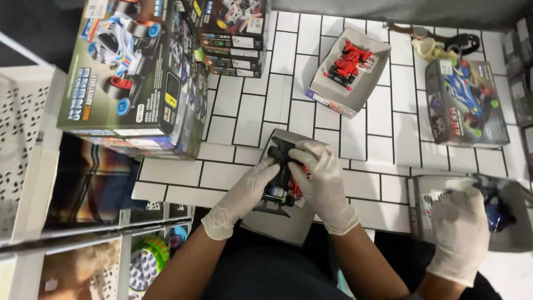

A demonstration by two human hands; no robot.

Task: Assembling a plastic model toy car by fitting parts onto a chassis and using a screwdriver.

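Left hand (244,197), white glove, fingers curled onto the left side of a black toy race car (280,183). Right hand (321,180), also gloved, clamped over the car's top and right side, fingertips pressing near its front wheels. Both hands grip the same car, close together, thumbs nearly touching. The car sits over an open grey cardboard box tray (277,222) at the near edge of the white tile-patterned tabletop (383,139).

Outward: a co-worker's gloved hand (459,233) at the near right corner, resting in another open box (513,228) with a blue car part (hard to tell exactly what). Mid-table toward the far edge, an open box holding a red toy car (348,66). Right of it, a closed kit box with a blue car picture (466,103). Far right edge: black pliers-like tool (455,40) beside a crumpled pale cloth (432,50). Far left corner: a tall stack of big kit boxes (133,78), smaller flat boxes (233,39) piled just beside it. Left of the table, a white perforated shelf unit (25,139).
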